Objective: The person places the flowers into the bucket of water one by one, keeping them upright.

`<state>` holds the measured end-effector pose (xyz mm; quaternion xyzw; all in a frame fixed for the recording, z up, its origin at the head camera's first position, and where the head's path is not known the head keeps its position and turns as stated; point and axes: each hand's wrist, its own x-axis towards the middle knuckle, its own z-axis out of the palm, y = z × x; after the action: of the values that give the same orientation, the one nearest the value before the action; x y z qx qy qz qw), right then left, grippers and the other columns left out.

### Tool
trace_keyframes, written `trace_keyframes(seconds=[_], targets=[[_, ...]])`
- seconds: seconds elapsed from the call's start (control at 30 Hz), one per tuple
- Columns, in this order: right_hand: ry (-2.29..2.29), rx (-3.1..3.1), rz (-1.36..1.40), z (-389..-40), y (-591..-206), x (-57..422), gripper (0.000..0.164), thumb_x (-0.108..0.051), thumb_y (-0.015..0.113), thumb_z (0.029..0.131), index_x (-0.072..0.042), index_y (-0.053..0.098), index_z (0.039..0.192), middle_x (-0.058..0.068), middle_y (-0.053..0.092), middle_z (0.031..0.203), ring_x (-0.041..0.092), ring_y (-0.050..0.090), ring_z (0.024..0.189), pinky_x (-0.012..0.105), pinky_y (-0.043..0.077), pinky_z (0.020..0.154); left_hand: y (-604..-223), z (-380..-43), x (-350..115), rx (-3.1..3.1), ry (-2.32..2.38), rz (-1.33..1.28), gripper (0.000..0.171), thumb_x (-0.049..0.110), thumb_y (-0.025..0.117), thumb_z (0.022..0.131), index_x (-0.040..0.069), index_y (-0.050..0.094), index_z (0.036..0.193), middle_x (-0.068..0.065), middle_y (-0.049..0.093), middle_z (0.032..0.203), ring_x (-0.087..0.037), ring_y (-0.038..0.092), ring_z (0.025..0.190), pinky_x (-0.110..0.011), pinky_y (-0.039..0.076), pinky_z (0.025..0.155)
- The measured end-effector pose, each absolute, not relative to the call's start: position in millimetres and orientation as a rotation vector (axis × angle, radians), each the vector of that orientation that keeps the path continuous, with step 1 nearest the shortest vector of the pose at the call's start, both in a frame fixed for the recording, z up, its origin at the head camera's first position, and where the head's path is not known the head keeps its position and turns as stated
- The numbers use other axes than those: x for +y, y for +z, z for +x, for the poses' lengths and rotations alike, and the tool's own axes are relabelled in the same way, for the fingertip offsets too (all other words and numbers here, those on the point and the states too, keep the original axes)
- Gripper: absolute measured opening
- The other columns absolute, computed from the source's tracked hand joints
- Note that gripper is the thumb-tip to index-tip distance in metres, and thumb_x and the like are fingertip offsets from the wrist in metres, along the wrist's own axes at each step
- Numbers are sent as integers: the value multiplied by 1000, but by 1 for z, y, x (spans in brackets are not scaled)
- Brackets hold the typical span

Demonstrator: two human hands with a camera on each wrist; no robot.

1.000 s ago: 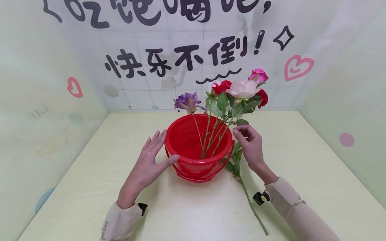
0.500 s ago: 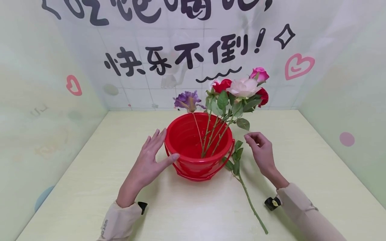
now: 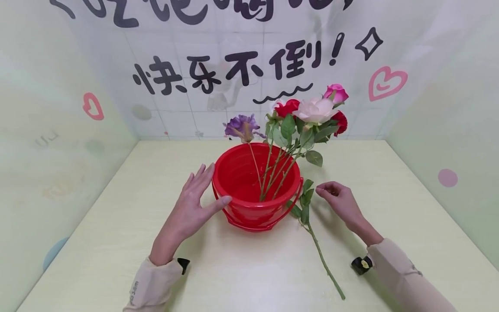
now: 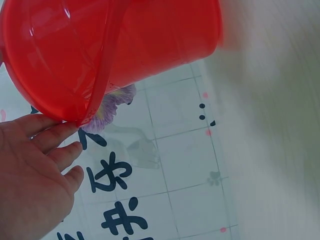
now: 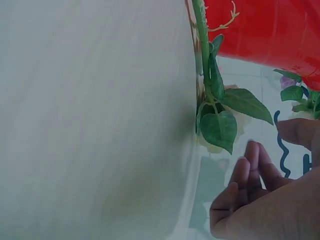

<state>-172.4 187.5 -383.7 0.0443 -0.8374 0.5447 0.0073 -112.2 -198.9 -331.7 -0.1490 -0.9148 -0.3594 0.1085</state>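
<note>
A red bucket (image 3: pixel 253 216) stands on the table holding several artificial flowers: a purple iris (image 3: pixel 242 128), a red bloom (image 3: pixel 287 107), a pale pink rose (image 3: pixel 314 110) and others. My left hand (image 3: pixel 191 203) touches the bucket's left rim with straight fingers, its thumb at the front rim; the left wrist view has the fingertips (image 4: pixel 67 129) at the rim. To the bucket's right lies a loose flower stem (image 3: pixel 322 260) with green leaves (image 5: pixel 220 130); pale petals show behind them in the right wrist view. My right hand (image 3: pixel 341 203), fingers loosely curled and holding nothing, hovers beside those leaves.
The pale wooden table (image 3: pixel 249 268) is bounded by a back wall (image 3: pixel 187 121) with black lettering and by side walls. The bucket's red handle (image 3: pixel 295 206) hangs down around its front. Flower heads and a leaf overhang the bucket's right rim.
My right hand has moved away from the leaf by the bucket's right rim, down and to the right, beside the loose stem. The left hand stays at the bucket.
</note>
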Motion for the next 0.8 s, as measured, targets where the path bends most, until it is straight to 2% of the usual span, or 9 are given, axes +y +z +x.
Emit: trace_keyframes(seconds=[0.27, 0.47, 0.8], targets=[[1639, -2848, 281, -171, -382, 190, 29, -15, 67, 100, 9, 71, 114, 16, 71, 104, 21, 59, 91, 27, 49, 73, -332, -113, -199, -2698, -1059, -439, 91, 53, 70, 94, 14, 29, 164, -4, 28, 168, -24, 11, 158, -54, 6, 126], [1632, -2983, 321, -171, -383, 188, 23, -11, 66, 99, 8, 73, 110, 10, 73, 95, 18, 59, 82, 27, 49, 66, -331, -113, -198, -2707, -1062, -427, 91, 54, 70, 94, 15, 28, 165, -3, 28, 169, -23, 10, 158, -54, 5, 126], [1634, -3039, 354, -166, -383, 179, 20, -6, 68, 96, 10, 73, 107, 6, 72, 90, 17, 55, 77, 25, 46, 63, -332, -112, -199, -2700, -1066, -433, 91, 53, 71, 94, 15, 28, 165, -3, 28, 168, -23, 10, 158, -53, 6, 126]])
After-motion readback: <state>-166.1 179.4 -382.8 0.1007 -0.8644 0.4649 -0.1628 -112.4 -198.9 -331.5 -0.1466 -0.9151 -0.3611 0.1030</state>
